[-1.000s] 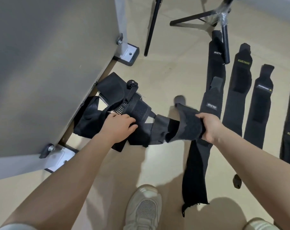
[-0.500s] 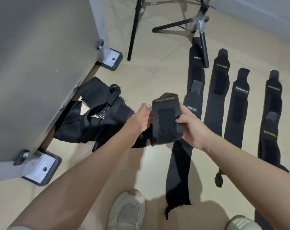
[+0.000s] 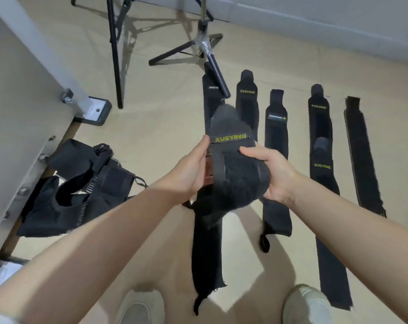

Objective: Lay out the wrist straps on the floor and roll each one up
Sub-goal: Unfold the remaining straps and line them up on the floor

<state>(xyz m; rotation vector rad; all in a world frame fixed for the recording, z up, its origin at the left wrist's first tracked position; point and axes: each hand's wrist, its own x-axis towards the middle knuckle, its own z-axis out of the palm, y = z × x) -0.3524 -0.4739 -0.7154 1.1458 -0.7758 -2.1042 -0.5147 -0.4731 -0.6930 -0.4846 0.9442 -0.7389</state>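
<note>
Gripping black strap above floor: left hand and right hand curled round edges

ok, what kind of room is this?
Probably an indoor recording or work room, not a home. Cues: black tripod stands on a bare beige floor, a grey table with bolted metal feet, and wrist straps laid out in a row.

The person is wearing pale mesh-topped shoes, showing at the frame's bottom edge; both forearms are going bare.
</note>
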